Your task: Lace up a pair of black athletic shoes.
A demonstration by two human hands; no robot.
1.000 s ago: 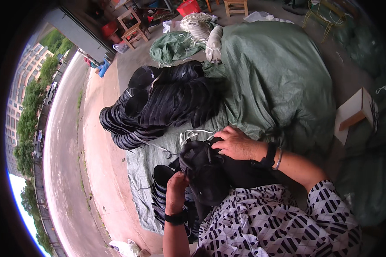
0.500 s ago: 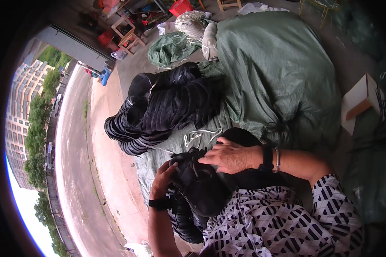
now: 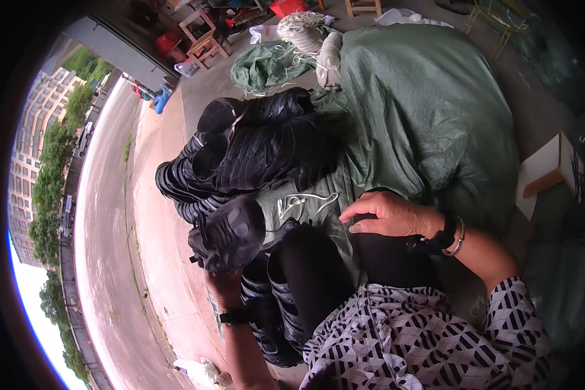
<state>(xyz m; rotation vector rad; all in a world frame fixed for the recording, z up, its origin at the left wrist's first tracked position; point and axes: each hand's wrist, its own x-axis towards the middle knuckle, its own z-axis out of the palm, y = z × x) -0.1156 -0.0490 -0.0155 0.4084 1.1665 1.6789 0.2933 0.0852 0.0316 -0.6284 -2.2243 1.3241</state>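
Note:
My left hand [image 3: 222, 283] grips a round black folded net piece [image 3: 229, 233] from below and holds it up over the pavement edge. A dark watch sits on that wrist. My right hand [image 3: 389, 214], fingers spread and empty, rests on the green tarp [image 3: 429, 110] near my dark trousered knee [image 3: 312, 273]. It wears a black band and a metal bangle. A tangle of white cord [image 3: 300, 203] lies on the tarp just left of that hand. A long heap of stacked black net rings [image 3: 253, 153] lies beyond, and more stacked rings [image 3: 273, 312] sit by my leg.
A big tarp-covered mound fills the upper right. A small wooden stool [image 3: 547, 172] stands at right. Rolled green netting [image 3: 266, 65], a white rope bundle [image 3: 305, 29] and red and wooden stools lie at the back. A road with trees runs along the left.
My left hand has lifted the black piece up and to the left, away from my lap. My right hand has let go of it and now rests open on the tarp.

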